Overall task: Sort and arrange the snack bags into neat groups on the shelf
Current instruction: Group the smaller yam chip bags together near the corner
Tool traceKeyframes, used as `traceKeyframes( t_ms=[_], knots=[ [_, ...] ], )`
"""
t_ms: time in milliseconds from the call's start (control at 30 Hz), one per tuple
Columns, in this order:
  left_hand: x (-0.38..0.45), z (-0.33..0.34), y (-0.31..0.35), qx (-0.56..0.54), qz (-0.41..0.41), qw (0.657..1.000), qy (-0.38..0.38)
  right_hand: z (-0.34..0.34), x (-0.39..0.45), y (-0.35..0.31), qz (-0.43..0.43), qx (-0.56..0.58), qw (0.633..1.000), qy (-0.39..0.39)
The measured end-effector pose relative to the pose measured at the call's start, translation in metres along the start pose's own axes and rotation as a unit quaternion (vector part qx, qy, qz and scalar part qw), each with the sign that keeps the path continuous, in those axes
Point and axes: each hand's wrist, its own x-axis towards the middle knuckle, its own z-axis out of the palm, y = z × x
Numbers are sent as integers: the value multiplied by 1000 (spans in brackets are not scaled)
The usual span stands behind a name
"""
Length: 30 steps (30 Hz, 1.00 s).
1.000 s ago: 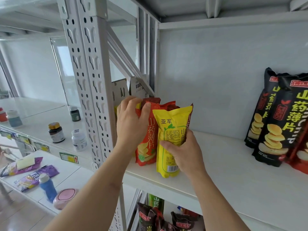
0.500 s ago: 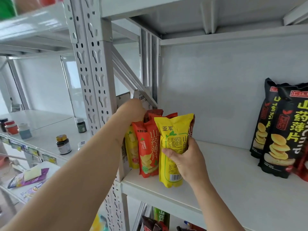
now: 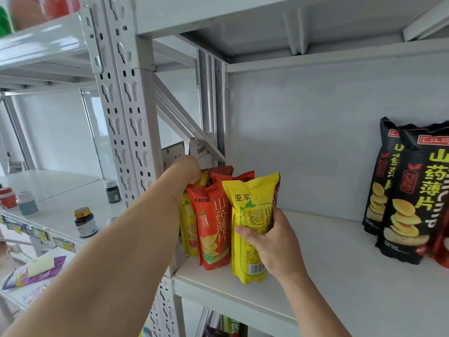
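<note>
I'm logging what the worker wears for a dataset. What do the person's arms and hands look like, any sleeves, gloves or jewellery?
Both forearms are bare as far as the frame shows: no sleeves. The right hand has no glove, ring or watch. The left hand is mostly hidden behind its own wrist, but no glove or watch shows.

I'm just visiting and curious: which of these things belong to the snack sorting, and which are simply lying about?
Part of the job:
- yellow bag, held by the right hand
- red bag
- second yellow bag, left hand at its top
- black bags
- shelf

Just lying about:
- small bottles on the neighbouring shelf
- purple packets lower down
</note>
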Motion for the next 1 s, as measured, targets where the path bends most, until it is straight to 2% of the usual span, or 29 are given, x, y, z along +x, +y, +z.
traceKeyframes(
  t_ms=[167, 300, 367, 467, 600, 700, 867, 933, 1000],
  knots=[
    [-5, -11, -5, -32, 9, 999, 32, 0, 0, 3, 0, 5, 1000, -10],
    [-20, -38, -6, -116, 1, 985, 125, -2, 2, 2, 1, 11, 1000, -12],
    [-30, -54, -5, -141, -6, 971, 195, -3, 3, 0, -2, 17, 1000, -13],
    [-45, -73, -5, -145, -3, 930, 338, -6, 5, -4, -10, 20, 1000, -10],
    [-51, -88, -4, -159, 9, 830, 535, -12, 5, -13, -17, 27, 999, -10],
    [-55, -97, 0, -167, 20, 766, 620, -20, 4, -18, -21, 28, 999, -5],
    [-72, -113, 16, -214, 56, 676, 703, -33, 2, -22, -26, 29, 999, 7],
    [-83, -119, 23, -258, 98, 673, 686, -40, -1, -24, -29, 28, 999, 16],
    [-94, -124, 30, -306, 129, 695, 638, -49, -3, -24, -31, 25, 999, 24]
  ],
)
